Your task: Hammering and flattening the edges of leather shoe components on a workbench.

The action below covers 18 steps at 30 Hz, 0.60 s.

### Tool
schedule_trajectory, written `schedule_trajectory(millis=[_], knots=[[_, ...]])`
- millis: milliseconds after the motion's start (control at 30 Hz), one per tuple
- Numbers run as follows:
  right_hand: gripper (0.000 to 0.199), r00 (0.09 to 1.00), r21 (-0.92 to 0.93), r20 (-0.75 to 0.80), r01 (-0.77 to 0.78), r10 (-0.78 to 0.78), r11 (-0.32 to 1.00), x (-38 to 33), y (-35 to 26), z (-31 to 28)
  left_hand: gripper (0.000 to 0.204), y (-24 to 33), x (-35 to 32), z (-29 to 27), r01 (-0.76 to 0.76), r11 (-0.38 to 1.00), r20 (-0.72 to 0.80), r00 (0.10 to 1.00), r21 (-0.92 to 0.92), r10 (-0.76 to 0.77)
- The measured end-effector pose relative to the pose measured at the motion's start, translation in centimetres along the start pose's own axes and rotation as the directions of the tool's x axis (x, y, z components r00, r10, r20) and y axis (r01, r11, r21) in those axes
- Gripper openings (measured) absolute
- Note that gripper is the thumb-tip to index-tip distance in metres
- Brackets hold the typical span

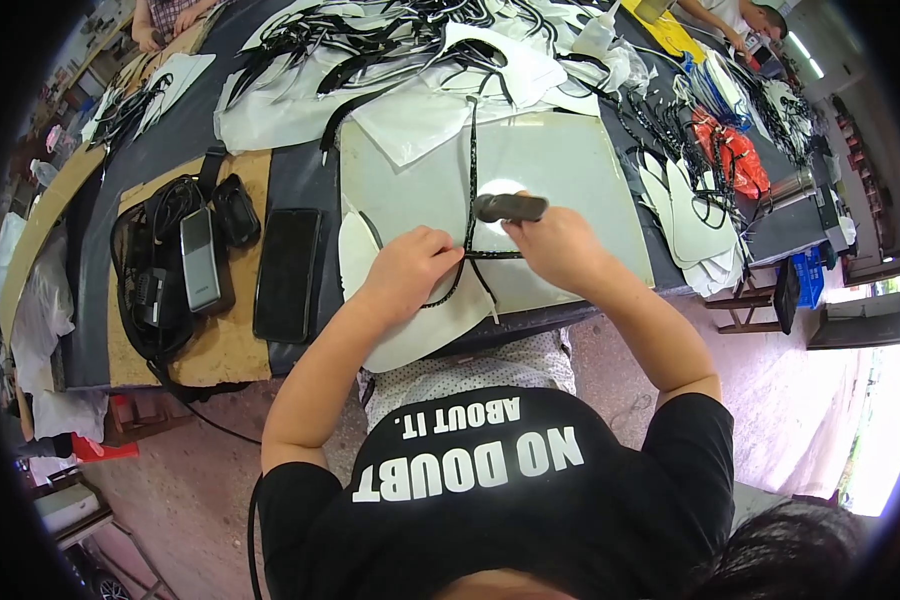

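Observation:
My right hand (558, 248) is closed round what looks like a hammer, its dark metal head (512, 208) raised just above the work board. Most of its handle is hidden by the hand. My left hand (412, 266) has its fingers together, pinching a narrow black speckled strap (473, 170) where its upright length meets a crosswise piece. Beneath the left hand lies a white sole-shaped sheet (435, 335), overhanging the table's near edge, with thin black strips on it. Both hands are over a pale grey board (570, 170).
A heap of white cut pieces and black straps (400, 60) covers the far side. To the left lie a black phone (288, 275) and a power bank (202, 262) with cables on cardboard. At right are stacked white pieces (695, 225) and a red bag (730, 150). Two other people work farther off.

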State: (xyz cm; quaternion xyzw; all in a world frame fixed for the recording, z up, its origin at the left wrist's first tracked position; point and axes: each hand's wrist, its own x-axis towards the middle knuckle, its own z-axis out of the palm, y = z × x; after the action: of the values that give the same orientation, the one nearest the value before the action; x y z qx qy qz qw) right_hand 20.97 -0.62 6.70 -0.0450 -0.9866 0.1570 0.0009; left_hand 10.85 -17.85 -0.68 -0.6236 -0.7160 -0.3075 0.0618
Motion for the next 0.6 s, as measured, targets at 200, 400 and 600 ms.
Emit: schedule_trajectory(millis=[200, 400, 600], knots=[[0.017, 0.935, -0.14, 0.355, 0.031, 0.021, 0.99, 0.8, -0.3, 0.7, 0.013, -0.6, 0.0, -1.1, 0.084, 0.996, 0.085, 0.993, -0.009, -0.083], [0.017, 0.99, -0.134, 0.138, 0.056, -0.037, 0.989, 1.4, -0.8, 0.1, 0.019, -0.6, -0.8, -1.3, -0.016, 0.995, 0.051, 0.999, 0.095, 0.011], [0.015, 0.94, -0.214, 0.337, 0.12, -0.043, 0.969, 1.4, -1.6, 0.9, 0.024, -0.6, -0.9, -1.3, -0.059, 0.988, 0.092, 0.995, 0.144, 0.046]])
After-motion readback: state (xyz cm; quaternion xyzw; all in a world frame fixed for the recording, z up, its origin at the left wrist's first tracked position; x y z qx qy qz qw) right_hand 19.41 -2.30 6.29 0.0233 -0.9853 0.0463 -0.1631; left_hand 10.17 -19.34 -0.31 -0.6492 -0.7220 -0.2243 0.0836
